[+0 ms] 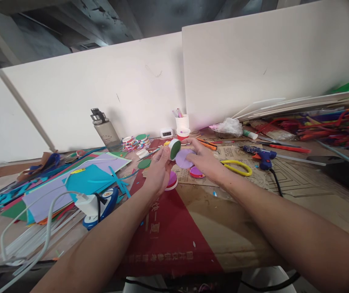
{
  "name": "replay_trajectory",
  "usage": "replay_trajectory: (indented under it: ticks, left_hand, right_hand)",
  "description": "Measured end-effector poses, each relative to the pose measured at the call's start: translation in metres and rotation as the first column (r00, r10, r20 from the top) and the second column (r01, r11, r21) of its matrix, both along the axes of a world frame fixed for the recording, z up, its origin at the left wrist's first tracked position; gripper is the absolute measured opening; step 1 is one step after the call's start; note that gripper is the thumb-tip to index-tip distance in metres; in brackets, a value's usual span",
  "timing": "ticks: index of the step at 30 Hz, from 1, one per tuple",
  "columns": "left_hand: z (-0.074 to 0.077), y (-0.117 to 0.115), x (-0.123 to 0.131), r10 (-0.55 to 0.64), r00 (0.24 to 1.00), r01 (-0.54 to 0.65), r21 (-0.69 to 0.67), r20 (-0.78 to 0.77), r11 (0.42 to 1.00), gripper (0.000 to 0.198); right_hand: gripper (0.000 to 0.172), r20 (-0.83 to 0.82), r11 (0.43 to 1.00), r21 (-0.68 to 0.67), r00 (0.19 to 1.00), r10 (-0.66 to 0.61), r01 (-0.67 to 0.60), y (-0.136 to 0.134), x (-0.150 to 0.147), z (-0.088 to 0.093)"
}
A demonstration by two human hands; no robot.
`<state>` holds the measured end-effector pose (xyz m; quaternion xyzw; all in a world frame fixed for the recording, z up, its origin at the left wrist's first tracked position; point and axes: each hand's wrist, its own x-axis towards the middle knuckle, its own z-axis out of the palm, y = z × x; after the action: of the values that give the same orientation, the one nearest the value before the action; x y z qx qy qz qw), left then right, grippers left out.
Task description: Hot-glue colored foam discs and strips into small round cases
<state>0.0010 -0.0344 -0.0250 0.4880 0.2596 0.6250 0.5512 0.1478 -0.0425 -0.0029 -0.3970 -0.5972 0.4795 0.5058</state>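
My left hand (159, 171) grips a small white paper cup with a green disc on its end (174, 149), held on its side above the table. My right hand (203, 160) pinches a lilac foam disc (183, 158) just right of that cup, the two nearly touching. Under my left hand sits another white cup capped in pink (172, 181). A pink and purple capped piece (196, 172) lies on the cardboard below my right hand. A loose green disc (144, 164) rests to the left.
Yellow-handled scissors (237, 167) and a blue glue gun (260, 154) lie to the right. Coloured foam sheets (79, 181), a white charger (89, 204) and a water bottle (105, 130) are on the left. Pipe cleaners (330, 124) pile at the far right.
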Motion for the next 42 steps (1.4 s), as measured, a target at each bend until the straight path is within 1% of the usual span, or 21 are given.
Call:
replay_trajectory:
  ticks: [4, 10, 17, 20, 23, 25, 27, 29, 30, 32, 34, 37, 40, 42]
  left_hand:
    - [-0.002, 0.001, 0.001, -0.014, 1.0, 0.016, -0.051, 0.024, 0.999, 0.038]
    - [0.0, -0.001, 0.004, -0.038, 0.998, 0.043, -0.089, 0.055, 0.995, 0.04]
    - [0.001, -0.002, 0.005, -0.046, 0.994, 0.061, -0.15, 0.097, 0.987, 0.038]
    - [-0.001, 0.0, 0.004, -0.045, 0.997, 0.053, -0.137, 0.064, 0.989, 0.038]
    - [-0.003, 0.001, 0.004, -0.04, 0.999, 0.042, -0.085, 0.031, 0.995, 0.037]
    - [-0.004, 0.001, 0.004, -0.038, 0.999, 0.039, -0.048, 0.011, 0.998, 0.035]
    - [-0.006, 0.0, 0.004, -0.037, 0.999, 0.037, -0.026, -0.021, 0.999, 0.032]
    - [-0.007, -0.002, 0.005, -0.03, 0.998, 0.029, -0.016, -0.061, 0.999, 0.03]
    - [-0.007, -0.002, 0.005, -0.024, 0.997, 0.023, -0.014, -0.079, 1.0, 0.029]
    - [-0.008, -0.002, 0.006, -0.014, 0.995, 0.012, -0.021, -0.094, 1.0, 0.028]
    - [-0.009, 0.0, 0.006, -0.01, 0.997, 0.008, -0.037, -0.077, 0.999, 0.028]
    - [-0.009, 0.001, 0.009, -0.006, 1.0, 0.004, -0.071, -0.018, 0.997, 0.033]
    - [-0.007, 0.0, 0.011, 0.007, 1.0, -0.008, -0.086, -0.004, 0.996, 0.035]
    - [-0.005, -0.001, 0.011, 0.01, 1.0, -0.011, -0.081, -0.01, 0.997, 0.036]
  right_hand:
    - [0.038, 0.003, 1.0, -0.012, 1.0, -0.004, 0.004, 0.001, 0.002, 0.001]
    - [0.03, 0.021, 1.0, 0.007, 0.999, -0.027, 0.027, 0.005, 0.004, 0.0]
    - [0.03, 0.015, 0.999, -0.005, 0.999, -0.053, 0.053, 0.009, 0.006, -0.001]
    - [0.028, 0.005, 0.998, -0.018, 0.998, -0.055, 0.055, 0.011, 0.006, -0.003]
    - [0.019, 0.021, 0.998, -0.007, 0.998, -0.06, 0.06, 0.012, 0.006, -0.004]
    - [0.02, 0.056, 0.996, 0.022, 0.995, -0.087, 0.085, 0.013, 0.007, -0.005]
    - [0.024, 0.106, 0.987, 0.093, 0.985, -0.138, 0.128, 0.015, 0.009, -0.006]
    - [0.023, 0.162, 0.971, 0.168, 0.967, -0.198, 0.171, 0.018, 0.011, -0.007]
    - [0.021, 0.185, 0.965, 0.187, 0.958, -0.22, 0.185, 0.018, 0.012, -0.008]
    - [0.017, 0.21, 0.964, 0.182, 0.95, -0.233, 0.196, 0.019, 0.013, -0.008]
    - [0.012, 0.221, 0.966, 0.181, 0.95, -0.221, 0.183, 0.018, 0.013, -0.007]
    - [0.007, 0.289, 0.948, 0.259, 0.922, -0.256, 0.182, 0.013, 0.013, -0.003]
    - [0.007, 0.35, 0.922, 0.332, 0.881, -0.317, 0.2, 0.009, 0.013, 0.001]
    - [0.008, 0.364, 0.912, 0.365, 0.873, -0.325, 0.187, 0.008, 0.013, 0.002]
